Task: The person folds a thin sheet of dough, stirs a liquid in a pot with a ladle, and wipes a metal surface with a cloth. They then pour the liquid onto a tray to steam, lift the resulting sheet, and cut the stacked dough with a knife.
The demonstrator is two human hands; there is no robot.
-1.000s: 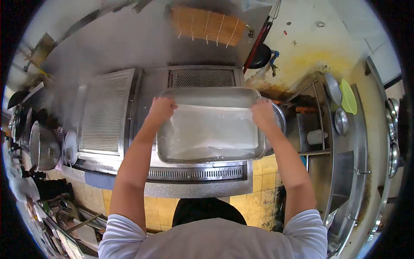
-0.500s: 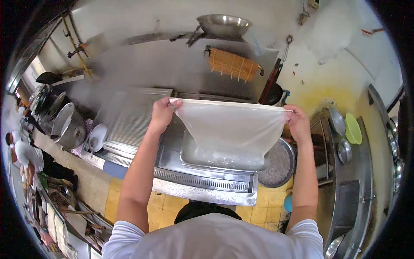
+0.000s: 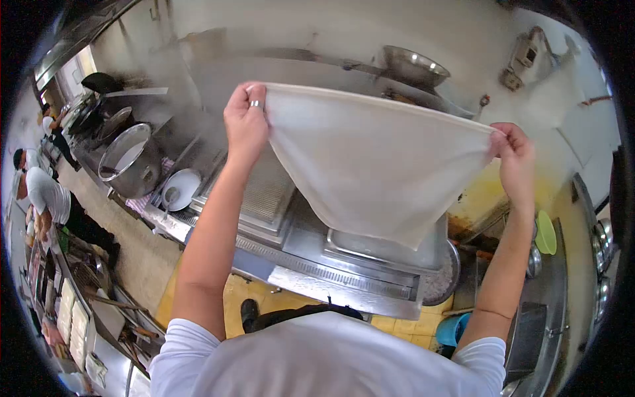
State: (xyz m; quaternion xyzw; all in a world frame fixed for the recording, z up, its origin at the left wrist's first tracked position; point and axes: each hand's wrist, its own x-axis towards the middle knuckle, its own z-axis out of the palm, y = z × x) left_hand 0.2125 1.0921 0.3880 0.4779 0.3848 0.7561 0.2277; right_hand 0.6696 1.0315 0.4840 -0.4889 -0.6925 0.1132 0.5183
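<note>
A wet white cloth (image 3: 370,155) hangs stretched between my two hands, its top edge taut and its lower part drooping to a rounded point. My left hand (image 3: 248,126), with a ring on one finger, is closed on the cloth's upper left corner. At the upper right corner my right hand (image 3: 512,155) pinches it, held a little lower than the left. Beneath the cloth is a shallow metal tray (image 3: 344,246) on the steel counter, mostly hidden by it. To the left of the tray lies a ridged metal steamer panel (image 3: 261,202).
A large pot (image 3: 130,162) of whitish liquid and a white bowl (image 3: 182,188) with a ladle stand at the left. Two people in white shirts, one bent over (image 3: 49,195), are farther left. A metal wok (image 3: 415,66) is at the back; a blue bucket (image 3: 453,329) stands right.
Both hands have risen, lifting the cloth up off the tray, and the cloth now spreads wider. My view has turned left, and one foot shows on the floor.
</note>
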